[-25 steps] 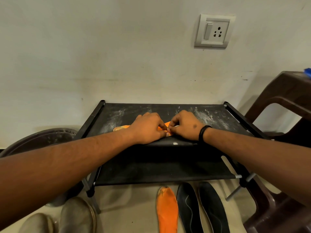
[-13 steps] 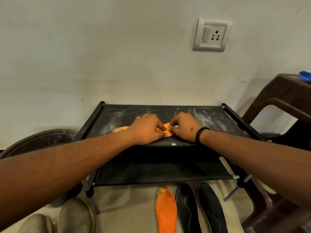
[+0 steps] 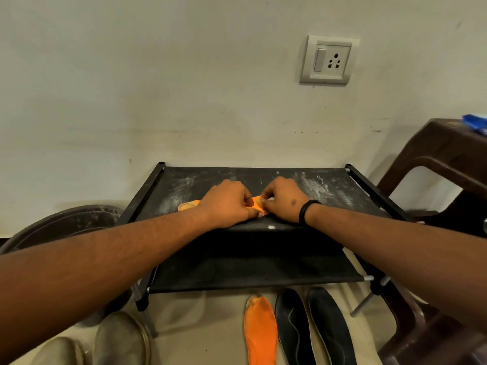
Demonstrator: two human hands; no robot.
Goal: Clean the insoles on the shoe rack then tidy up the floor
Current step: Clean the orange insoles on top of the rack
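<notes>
Mostly hidden, orange insole (image 3: 188, 206) lies dusty under both hands' fingers (image 3: 259, 214)

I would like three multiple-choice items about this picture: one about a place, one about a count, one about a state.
1. Where is the orange insole that the hands touch?
A. on the floor
B. on the rack's top shelf
C. on the chair

2. How many insoles lie on the floor?
A. one
B. two
C. three

3. What are the hands doing?
A. both are on the insole
B. both hang free
C. one holds a shoe

Key: 1 B, it lies on the dusty shelf. 2 C, one orange and two black. 3 A, the left hand and right hand meet over it with curled fingers.
</notes>
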